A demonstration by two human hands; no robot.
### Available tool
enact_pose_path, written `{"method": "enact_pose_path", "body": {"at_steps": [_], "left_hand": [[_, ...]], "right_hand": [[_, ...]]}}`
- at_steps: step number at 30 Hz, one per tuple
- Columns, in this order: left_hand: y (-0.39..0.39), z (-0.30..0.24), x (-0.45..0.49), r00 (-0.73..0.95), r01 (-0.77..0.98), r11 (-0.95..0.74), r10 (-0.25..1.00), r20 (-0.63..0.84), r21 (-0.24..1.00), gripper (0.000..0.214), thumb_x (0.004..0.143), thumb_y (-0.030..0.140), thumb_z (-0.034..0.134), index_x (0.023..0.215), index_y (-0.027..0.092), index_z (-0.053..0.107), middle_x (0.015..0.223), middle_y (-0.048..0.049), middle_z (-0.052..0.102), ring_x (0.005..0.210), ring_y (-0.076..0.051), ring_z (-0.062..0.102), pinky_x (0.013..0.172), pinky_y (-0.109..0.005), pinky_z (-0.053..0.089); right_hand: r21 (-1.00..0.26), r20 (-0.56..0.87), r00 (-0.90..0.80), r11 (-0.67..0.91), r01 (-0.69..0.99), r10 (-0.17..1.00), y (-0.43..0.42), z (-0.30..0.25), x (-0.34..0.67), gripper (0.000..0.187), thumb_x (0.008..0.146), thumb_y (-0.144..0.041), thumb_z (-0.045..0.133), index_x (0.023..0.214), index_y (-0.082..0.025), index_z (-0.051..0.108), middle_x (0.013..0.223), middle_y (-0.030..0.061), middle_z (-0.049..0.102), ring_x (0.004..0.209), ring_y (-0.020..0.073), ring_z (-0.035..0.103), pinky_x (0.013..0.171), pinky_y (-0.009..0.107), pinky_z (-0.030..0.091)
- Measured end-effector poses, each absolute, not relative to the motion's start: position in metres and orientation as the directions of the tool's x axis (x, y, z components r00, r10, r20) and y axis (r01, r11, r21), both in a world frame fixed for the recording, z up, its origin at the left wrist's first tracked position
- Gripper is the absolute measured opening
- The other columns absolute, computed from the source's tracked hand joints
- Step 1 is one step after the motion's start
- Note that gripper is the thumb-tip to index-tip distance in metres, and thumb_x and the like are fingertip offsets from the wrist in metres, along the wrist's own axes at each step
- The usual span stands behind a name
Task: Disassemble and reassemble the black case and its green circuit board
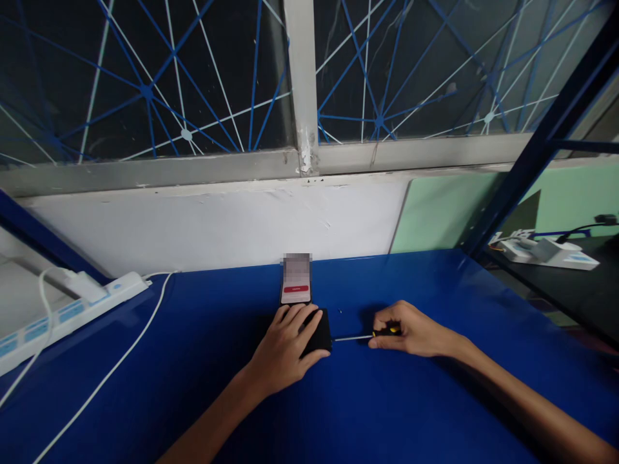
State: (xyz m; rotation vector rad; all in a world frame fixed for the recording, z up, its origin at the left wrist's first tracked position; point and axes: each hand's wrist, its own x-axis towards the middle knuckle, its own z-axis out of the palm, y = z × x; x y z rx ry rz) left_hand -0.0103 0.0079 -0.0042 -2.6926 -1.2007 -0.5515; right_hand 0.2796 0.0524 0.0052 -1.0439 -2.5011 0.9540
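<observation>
My left hand [290,341] rests over a black box [320,330], its fingers on top and the thumb along the near right corner, holding it to the blue table. In my right hand [411,328] is a screwdriver [352,338] with a black and yellow handle and a thin metal shaft. The shaft lies level and points left, its tip at the right side of the box; whether it sits in a screw I cannot tell. Just behind the box a phone [296,283] leans upright with its screen lit. A tiny object, perhaps a screw [340,311], lies right of the box.
A white power strip [72,316] with a plugged-in charger [87,285] and white cables runs along the left edge of the blue table [367,412]. Behind stand a white wall and a window. Blue posts rise at both sides; another power strip [551,253] lies on a dark surface at right.
</observation>
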Motion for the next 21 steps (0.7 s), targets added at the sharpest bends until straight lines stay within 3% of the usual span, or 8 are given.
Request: {"method": "enact_pose_path", "body": {"at_steps": [8,21], "left_hand": [[0.0062,-0.0034,-0.0101,0.611,0.745,-0.667,0.686,0.394,0.007,0.053,0.091,0.045,0.056,0.134,0.016,0.047,0.129,-0.0145,0.056,0.119,-0.032,0.051,0.099,-0.052,0.041],[0.0066,-0.0036,-0.0098,0.619,0.745,-0.667,0.689,0.377,-0.003,0.053,0.09,0.045,0.057,0.133,0.014,0.047,0.129,-0.0151,0.055,0.12,-0.032,0.049,0.1,-0.052,0.041]], "right_hand": [[-0.702,-0.03,-0.68,0.469,0.536,0.733,0.0517,0.0025,0.2781,0.034,0.08,-0.048,0.066,0.071,-0.017,0.058,0.058,-0.0058,0.042,0.051,0.0079,0.032,0.046,0.022,0.025],[-0.551,0.058,-0.657,0.573,0.606,0.751,0.0498,0.001,0.2753,0.033,0.078,-0.047,0.068,0.078,-0.02,0.05,0.065,-0.0047,0.05,0.053,0.009,0.04,0.051,0.022,0.025]]}}
